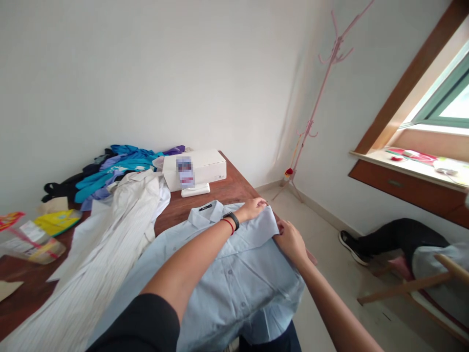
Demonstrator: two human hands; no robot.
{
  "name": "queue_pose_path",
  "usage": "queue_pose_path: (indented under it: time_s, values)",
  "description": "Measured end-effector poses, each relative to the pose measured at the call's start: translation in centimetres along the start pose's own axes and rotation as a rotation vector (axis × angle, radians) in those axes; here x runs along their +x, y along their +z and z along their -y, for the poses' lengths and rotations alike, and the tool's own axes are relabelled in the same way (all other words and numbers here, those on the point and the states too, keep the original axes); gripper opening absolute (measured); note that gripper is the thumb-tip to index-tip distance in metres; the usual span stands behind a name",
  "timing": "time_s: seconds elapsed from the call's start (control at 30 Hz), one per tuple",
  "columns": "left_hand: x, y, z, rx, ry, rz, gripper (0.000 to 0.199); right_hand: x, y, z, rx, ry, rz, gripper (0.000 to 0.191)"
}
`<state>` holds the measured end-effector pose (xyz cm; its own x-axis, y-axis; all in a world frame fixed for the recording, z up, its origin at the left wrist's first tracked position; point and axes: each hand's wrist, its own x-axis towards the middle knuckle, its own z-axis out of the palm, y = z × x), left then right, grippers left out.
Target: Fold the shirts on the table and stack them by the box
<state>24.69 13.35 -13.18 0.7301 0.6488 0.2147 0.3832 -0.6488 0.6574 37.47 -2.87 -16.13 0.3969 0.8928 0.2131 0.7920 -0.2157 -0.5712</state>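
A light blue shirt (pixel 220 274) lies spread over the near part of the wooden table, its collar toward the back and its lower edge hanging off the front. My left hand (pixel 252 209), with a black band and a red string at the wrist, pinches the far corner of a folded-over part of the shirt. Closer to me, at the table's right edge, my right hand (pixel 291 240) has its fingers closed on the same folded part.
Left of the shirt lie a striped cream garment (pixel 120 234) and a heap of blue and black clothes (pixel 120 168). A white box (pixel 200 168) stands behind. Beyond the table are a pink coat rack (pixel 322 93), a wooden chair (pixel 406 288) and a person's leg (pixel 388 234).
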Motion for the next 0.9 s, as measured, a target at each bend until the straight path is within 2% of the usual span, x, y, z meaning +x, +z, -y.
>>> queue_pose_path:
  time_s: [0.17,0.27,0.33,0.47,0.57,0.7,0.83,0.9]
  values:
    - [-0.5,1.1,2.2,0.019,0.030,-0.044,0.037,0.9,0.3,-1.0,0.149,0.014,-0.073,0.016]
    - [-0.8,1.1,3.2,0.043,0.078,-0.006,0.041,1.2,0.4,-1.2,0.217,0.066,-0.104,0.021]
    - [-0.8,1.3,3.6,0.067,0.108,0.035,0.043,1.3,0.3,-1.3,0.204,0.073,-0.070,0.025]
    - [-0.6,1.6,3.7,0.285,0.120,0.098,0.049,1.0,0.2,-1.7,0.134,0.036,0.004,0.036]
    - [-0.6,1.7,3.5,0.428,0.112,0.128,0.057,0.5,0.2,-2.0,0.111,0.018,-0.020,0.034]
    - [-0.6,1.5,3.2,0.450,0.098,0.158,0.068,-0.1,0.3,-1.6,0.089,0.030,-0.065,0.036]
    - [-0.6,1.4,2.7,0.465,0.065,0.196,0.093,0.1,0.4,-0.6,-0.022,0.001,-0.012,0.043]
    - [-0.7,1.4,2.4,0.500,0.019,0.179,0.102,0.2,0.4,-0.5,-0.042,0.054,-0.005,0.038]
